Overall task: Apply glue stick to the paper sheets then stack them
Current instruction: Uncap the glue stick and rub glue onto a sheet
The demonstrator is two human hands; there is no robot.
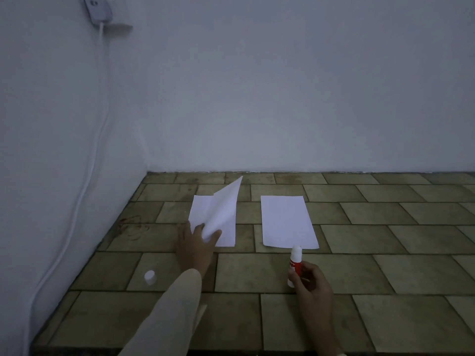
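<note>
White paper lies in two places on the tiled floor. On the left, my left hand (196,240) pinches the near corner of a top sheet (223,209) and lifts it off the sheet below (200,209), so its far corner points up. A single sheet (286,222) lies flat to the right. My right hand (312,283) grips a red and white glue stick (295,263) upright, uncapped, just in front of the right sheet's near edge. The white cap (149,276) stands on the floor at the left.
White walls meet in a corner at the back left. A white cable (84,188) hangs down the left wall from a plug (99,9) and runs along the floor edge. The tiled floor (385,240) stretches out to the right.
</note>
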